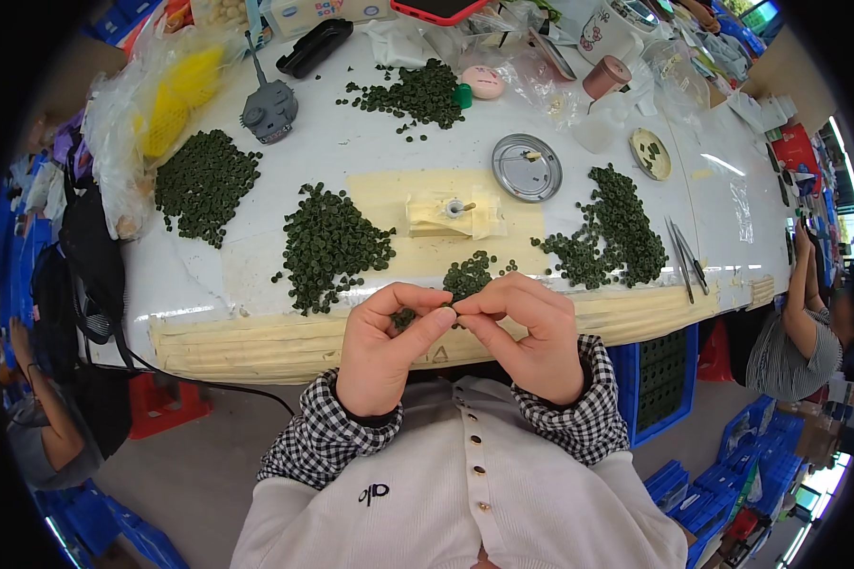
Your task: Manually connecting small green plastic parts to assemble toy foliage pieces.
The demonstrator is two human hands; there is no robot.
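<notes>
My left hand (pixel 381 353) and my right hand (pixel 539 339) meet at the table's front edge, thumbs and forefingers pinched together. Between the fingertips is a tiny dark green piece, mostly hidden by them. Just beyond my fingers lies a small heap of dark green round pieces (pixel 469 275), and a few more show under my left hand. Farther back, a block wrapped in cream tape (pixel 429 216) carries a small metal fitting with a short peg. Larger heaps of like pieces lie to the left (pixel 332 248) and to the right (pixel 626 228).
More green heaps lie at far left (pixel 207 185) and at the back (pixel 422 95). A round metal lid (pixel 527 168), a small dish (pixel 650 154), tweezers (pixel 680 258) and a grey model turret (pixel 269 111) are on the table. Blue crates stand below; other people sit at both sides.
</notes>
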